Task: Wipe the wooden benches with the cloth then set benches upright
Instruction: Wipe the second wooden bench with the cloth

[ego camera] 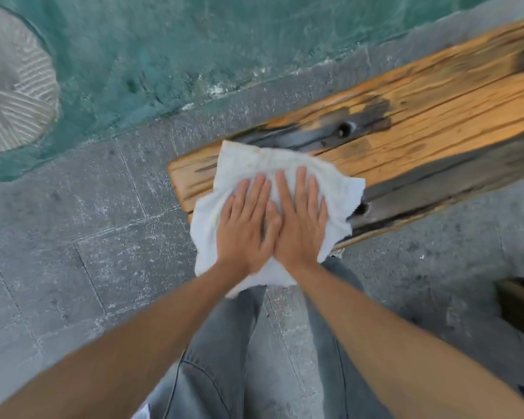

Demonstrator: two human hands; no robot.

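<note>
Both hands, left hand (246,225) and right hand (300,220), pressed flat, fingers spread on white cloth (254,164) at wooden bench (436,116) end, probably for even wiping pressure.

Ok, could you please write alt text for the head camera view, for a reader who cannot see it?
Seen from above, a person's left hand and right hand press flat, side by side, on a white cloth at the end of a worn wooden bench. The bench stands on grey stone paving beside green water.
</note>
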